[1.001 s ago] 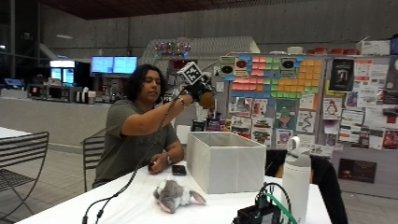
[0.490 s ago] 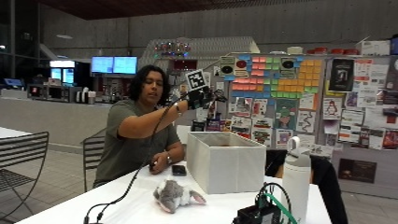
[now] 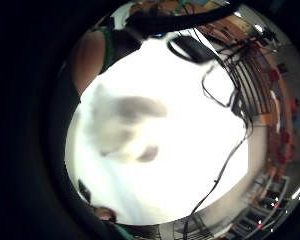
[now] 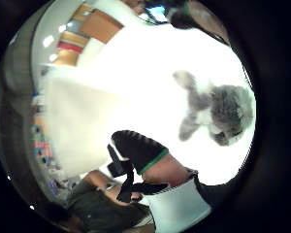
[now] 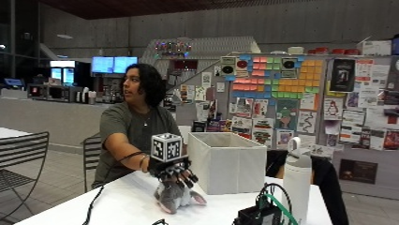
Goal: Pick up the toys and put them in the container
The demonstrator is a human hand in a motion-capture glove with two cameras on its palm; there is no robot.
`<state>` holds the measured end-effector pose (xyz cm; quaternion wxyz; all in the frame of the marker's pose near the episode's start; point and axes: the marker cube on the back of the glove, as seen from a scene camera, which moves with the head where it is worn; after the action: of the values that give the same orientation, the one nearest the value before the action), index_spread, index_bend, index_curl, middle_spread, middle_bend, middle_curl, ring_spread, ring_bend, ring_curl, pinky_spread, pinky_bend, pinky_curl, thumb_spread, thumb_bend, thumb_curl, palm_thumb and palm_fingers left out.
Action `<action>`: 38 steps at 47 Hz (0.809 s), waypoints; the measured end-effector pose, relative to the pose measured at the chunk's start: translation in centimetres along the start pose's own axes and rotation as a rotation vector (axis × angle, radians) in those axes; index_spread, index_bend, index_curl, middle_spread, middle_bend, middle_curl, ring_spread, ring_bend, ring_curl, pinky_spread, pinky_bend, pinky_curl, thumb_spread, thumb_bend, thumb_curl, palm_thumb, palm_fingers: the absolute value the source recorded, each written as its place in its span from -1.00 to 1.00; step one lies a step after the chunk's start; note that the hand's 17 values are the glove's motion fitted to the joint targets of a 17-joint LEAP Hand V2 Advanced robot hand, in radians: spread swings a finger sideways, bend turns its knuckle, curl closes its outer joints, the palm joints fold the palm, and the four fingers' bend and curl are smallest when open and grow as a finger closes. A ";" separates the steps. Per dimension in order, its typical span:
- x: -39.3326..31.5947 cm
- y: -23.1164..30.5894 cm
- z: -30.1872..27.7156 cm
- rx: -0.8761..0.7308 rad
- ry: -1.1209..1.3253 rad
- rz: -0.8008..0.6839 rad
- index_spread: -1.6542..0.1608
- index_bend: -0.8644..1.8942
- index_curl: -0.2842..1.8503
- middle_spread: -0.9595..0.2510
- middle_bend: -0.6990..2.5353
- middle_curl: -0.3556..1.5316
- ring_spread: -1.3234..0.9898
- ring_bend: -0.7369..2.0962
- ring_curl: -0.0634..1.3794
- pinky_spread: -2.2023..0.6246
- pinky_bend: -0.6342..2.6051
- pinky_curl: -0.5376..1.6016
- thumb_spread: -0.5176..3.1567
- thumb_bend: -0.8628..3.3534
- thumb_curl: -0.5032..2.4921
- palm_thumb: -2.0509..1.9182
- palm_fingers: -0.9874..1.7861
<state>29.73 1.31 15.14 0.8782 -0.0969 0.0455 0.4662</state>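
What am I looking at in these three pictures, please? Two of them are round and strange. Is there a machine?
There is no machine: a person sits at a white table wearing a black glove on the right hand. The ordinary picture comes from a camera beside the table. The two round ones come from small cameras on that hand's palm, looking down. On the table lie a grey and white plush toy and a white fabric container. The hand hangs just over the toy, fingers spread; it does not appear to be holding anything yet.

The gloved right hand [image 5: 176, 173] is held low, palm down, fingers [image 5: 185, 177] spread and pointed downward, nothing gripped.
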 end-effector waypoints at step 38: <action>-0.9 13.5 -2.8 0.680 -0.063 -0.171 0.44 -0.14 -0.28 0.08 0.11 0.04 -0.17 0.48 -0.18 0.28 -0.07 -0.10 -0.17 -0.55 -0.34 0.24 0.62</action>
<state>18.08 7.37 10.83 0.8970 0.2120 0.1630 0.3520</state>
